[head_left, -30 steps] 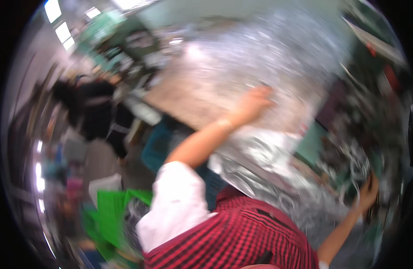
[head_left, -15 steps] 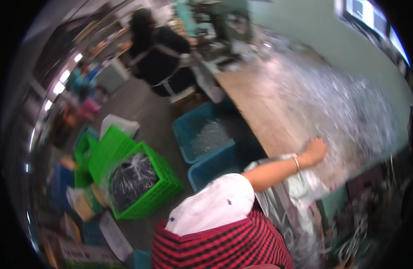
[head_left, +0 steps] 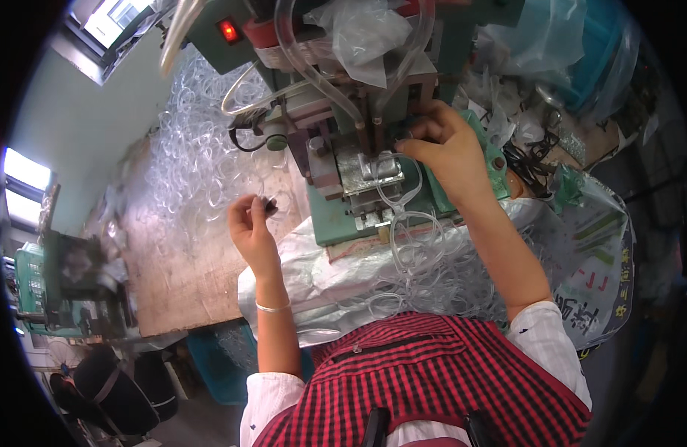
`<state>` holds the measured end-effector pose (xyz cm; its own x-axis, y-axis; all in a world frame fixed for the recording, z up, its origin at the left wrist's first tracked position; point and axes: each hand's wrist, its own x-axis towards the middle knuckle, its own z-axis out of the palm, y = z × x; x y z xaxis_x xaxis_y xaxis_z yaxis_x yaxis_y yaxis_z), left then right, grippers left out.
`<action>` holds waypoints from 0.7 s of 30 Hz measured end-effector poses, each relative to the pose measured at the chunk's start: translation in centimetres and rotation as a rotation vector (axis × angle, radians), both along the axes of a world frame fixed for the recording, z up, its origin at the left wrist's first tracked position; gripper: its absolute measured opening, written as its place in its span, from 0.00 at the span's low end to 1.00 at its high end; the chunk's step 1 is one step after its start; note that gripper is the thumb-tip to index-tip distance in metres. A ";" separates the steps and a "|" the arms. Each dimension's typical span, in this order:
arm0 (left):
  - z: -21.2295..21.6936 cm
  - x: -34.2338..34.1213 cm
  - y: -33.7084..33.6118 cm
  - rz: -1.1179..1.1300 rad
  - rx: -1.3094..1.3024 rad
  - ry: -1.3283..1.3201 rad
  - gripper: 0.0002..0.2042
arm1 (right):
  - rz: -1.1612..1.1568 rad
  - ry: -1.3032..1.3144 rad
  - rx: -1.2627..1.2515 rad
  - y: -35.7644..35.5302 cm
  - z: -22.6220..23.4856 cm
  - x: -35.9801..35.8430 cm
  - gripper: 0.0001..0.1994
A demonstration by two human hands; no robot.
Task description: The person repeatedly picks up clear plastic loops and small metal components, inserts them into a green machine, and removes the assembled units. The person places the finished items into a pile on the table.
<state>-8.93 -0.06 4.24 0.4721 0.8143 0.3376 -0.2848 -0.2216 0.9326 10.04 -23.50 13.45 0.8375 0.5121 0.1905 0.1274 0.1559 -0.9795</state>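
- A wooden workbench is seen running from the lower left toward the upper middle; its near edge lies above a blue bin.
- A green machine is set at the far right part of the workbench, with a red lamp lit on its upper left and clear hoses looped over its front.
- A grey plastic sheet is draped over the near right edge of the workbench, below the machine's base.
- A heap of clear tubing loops is spread over the far left part of the workbench; a second heap lies on the grey plastic sheet.
- The right hand is held at the machine's front, fingers curled and pinching a length of clear tube that hangs down to the second heap.
- The left hand is raised over the middle of the workbench, apart from the machine; thumb and fingertips are pinched on a small dark piece, kind not discernible.
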 end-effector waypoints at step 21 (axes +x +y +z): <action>16.1 4.7 -5.8 -0.191 0.389 -0.239 0.05 | -0.146 -0.340 -0.101 1.8 2.5 -2.8 0.24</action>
